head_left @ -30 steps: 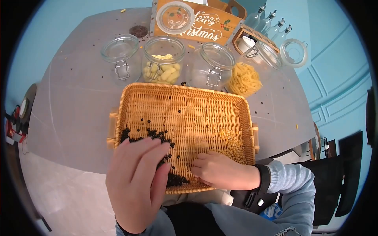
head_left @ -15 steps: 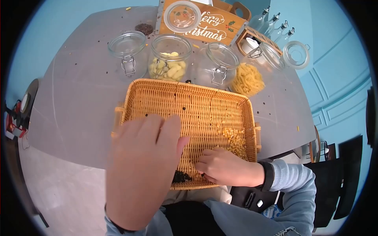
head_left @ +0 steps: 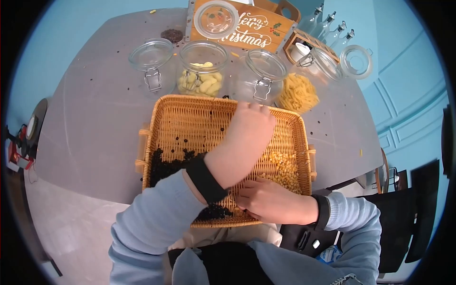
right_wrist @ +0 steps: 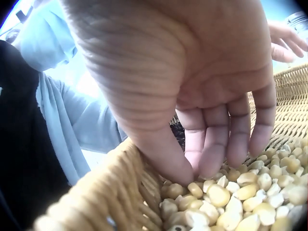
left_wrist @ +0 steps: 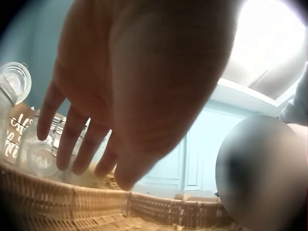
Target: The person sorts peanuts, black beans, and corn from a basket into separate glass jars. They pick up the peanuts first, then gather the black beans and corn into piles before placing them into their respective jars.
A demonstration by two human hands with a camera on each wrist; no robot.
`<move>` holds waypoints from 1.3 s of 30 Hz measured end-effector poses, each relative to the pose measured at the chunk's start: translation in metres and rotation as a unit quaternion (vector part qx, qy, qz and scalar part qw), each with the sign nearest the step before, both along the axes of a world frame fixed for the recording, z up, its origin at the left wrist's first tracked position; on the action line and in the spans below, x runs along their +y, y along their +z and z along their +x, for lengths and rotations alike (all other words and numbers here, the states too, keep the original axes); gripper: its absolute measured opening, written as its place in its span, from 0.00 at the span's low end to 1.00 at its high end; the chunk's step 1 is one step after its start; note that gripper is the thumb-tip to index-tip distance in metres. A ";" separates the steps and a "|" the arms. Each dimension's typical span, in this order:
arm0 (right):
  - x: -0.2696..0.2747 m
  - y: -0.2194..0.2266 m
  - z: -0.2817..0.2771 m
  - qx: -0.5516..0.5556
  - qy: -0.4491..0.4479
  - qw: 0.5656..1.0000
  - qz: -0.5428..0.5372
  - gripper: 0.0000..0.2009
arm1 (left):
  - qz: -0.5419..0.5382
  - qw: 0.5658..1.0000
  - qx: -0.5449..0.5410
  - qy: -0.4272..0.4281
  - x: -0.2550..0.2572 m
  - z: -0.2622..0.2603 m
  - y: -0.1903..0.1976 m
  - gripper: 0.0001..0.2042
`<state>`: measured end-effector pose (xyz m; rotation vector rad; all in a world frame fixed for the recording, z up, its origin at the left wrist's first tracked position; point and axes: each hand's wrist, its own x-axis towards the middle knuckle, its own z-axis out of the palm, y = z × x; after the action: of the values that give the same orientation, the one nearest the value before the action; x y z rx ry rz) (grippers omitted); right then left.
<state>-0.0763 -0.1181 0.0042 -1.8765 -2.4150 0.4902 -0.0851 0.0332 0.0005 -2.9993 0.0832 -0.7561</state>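
A wicker basket [head_left: 225,104] lies before me, dark beans [head_left: 164,168] heaped at its left and near side, yellow corn kernels [head_left: 285,173] at its right. My left hand [head_left: 249,135] reaches over the basket to the far rim. In the left wrist view its fingers [left_wrist: 67,134] hang apart with nothing between them. Low at the near right side is my right hand [head_left: 270,202], its fingertips down among kernels [right_wrist: 245,192]. The thumb tip meets the bent forefinger; I cannot tell whether a kernel or bean is between them.
Beyond the basket stand clip-top glass jars: two without visible contents [head_left: 152,66] [head_left: 261,76], one of pale yellow pieces [head_left: 202,71], one of pasta [head_left: 299,92]. Behind are a "Merry Christmas" wooden box [head_left: 247,35], glass bottles [head_left: 327,23] and a small dark heap [head_left: 172,35].
The left hand was over the beans at left, rose toward the camera, and has swung right and away to the far rim. The right hand has stayed at the near right with slight shifts.
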 end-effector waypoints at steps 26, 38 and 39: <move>-0.001 0.021 0.017 0.049 -0.075 0.996 -0.032 0.12 | -0.050 0.985 0.137 -0.086 0.031 0.008 -0.007 0.08; -0.009 0.010 0.015 0.098 0.040 0.993 -0.048 0.10 | -0.051 0.983 0.152 -0.092 0.032 0.009 -0.012 0.06; -0.011 0.011 0.018 0.093 0.024 0.993 -0.067 0.09 | -0.050 0.981 0.162 -0.089 0.033 0.009 -0.012 0.06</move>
<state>-0.0584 -0.1292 0.0148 -1.7356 -2.3621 0.8107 -0.0763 0.0657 -0.0113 -3.2145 0.3391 -0.2802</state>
